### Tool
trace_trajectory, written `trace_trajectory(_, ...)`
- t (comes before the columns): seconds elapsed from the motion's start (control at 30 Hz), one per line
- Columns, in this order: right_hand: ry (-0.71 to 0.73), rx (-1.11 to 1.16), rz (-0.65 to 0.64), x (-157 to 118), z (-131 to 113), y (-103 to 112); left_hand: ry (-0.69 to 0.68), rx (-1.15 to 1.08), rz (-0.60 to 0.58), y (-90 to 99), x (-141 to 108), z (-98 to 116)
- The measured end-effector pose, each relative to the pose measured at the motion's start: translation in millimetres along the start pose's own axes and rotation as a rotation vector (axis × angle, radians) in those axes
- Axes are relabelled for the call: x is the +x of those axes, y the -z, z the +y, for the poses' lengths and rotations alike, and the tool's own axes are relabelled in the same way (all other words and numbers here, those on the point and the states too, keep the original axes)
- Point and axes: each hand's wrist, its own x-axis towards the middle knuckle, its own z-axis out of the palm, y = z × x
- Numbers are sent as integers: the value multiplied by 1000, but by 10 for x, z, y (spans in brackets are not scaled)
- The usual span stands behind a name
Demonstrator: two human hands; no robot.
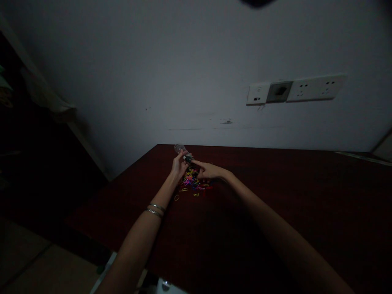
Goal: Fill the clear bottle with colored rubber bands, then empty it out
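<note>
My left hand [180,164] is closed around a clear plastic container [179,149], which lies tilted with its rounded end away from me. Something dark and greenish [188,158] shows near the container's close end, too dim to name. My right hand [208,170] reaches in from the right, its index finger stretched out to that end and its other fingers partly curled. I see nothing held in it. Below and between both hands lies a loose pile of small coloured rubber bands [191,179], yellow, pink, purple, blue and red.
The pile rests on a dark reddish table [245,212] pushed against a pale wall [153,73]. Wall sockets [312,89] sit above the table at the right. A few single yellow bands [177,197] lie nearer to me. Left of the table edge is a tiled floor [39,261]. Light is dim.
</note>
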Motion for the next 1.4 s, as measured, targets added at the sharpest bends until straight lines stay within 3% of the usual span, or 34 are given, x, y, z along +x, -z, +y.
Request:
trace_trajectory(0.17, 33, -178, 36, -3, -18, 37, -54, -1, 87, 54, 17, 58)
trace_trajectory(0.4, 146, -130, 152, 42, 42, 24, -71, -18, 60, 21, 2, 55)
trace_trajectory(0.53, 156, -172, 154, 83, 74, -32, -10, -8, -36, -60, -56, 22)
trace_trajectory(0.67, 156, -323, 270, 154, 127, -80, 78, 81, -226, -159, -137, -12)
trace_trajectory(0.77, 126, -377, 293, 170, 147, -80, 70, 121, -286, -195, -164, -31)
trace_trajectory(1.1, 128, -411, 193, 41, -33, -19, 6, 43, -59, -38, -54, 47)
trace_trajectory(1.27, 166, -397, 207, 55, 30, 41, -47, 56, 39, 64, -19, 100)
trace_trajectory(1.4, 113, -400, 218, 66, 87, 84, -91, 106, 55, 81, -26, 117)
